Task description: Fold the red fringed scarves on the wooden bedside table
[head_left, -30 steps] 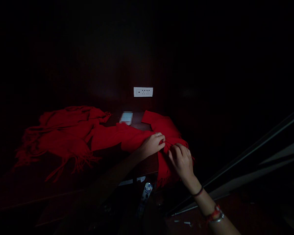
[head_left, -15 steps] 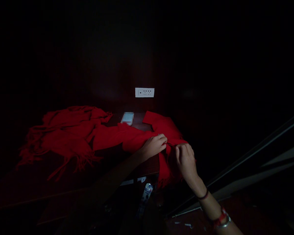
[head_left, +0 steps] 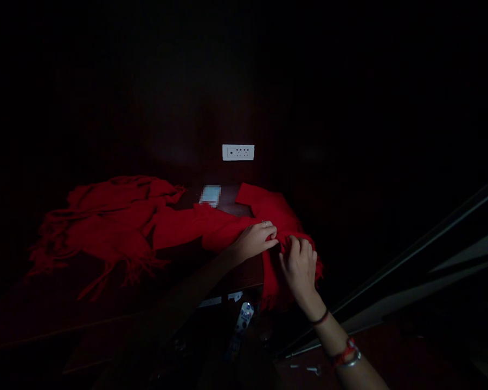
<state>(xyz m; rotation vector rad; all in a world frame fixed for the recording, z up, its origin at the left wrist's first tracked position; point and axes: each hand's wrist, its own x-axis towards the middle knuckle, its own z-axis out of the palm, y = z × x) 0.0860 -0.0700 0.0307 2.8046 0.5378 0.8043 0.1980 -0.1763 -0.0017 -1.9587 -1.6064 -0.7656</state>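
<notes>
A red fringed scarf (head_left: 268, 205) lies folded over itself across the right end of a dark wooden surface (head_left: 230, 201), with its ends hanging past the front edge. My left hand (head_left: 257, 238) has its fingers curled shut on a fold of the scarf near the middle. Close beside it on the right, my right hand (head_left: 301, 265) is bent over the hanging part, fingers closed on the cloth; its fingertips are partly hidden. To the left, more red fringed fabric (head_left: 109, 222) lies in a loose, rumpled heap.
Behind the scarf lies a small pale rectangular item (head_left: 210, 195), blurred out. A white socket panel (head_left: 238, 153) is on the dark wall. Below the edge is a white and blue package (head_left: 244, 317). A pale slanted edge (head_left: 423, 246) runs along the right.
My right hand has moved left, closer to my left hand, and fringe now shows to its right. My left hand stays almost in place on the scarf.
</notes>
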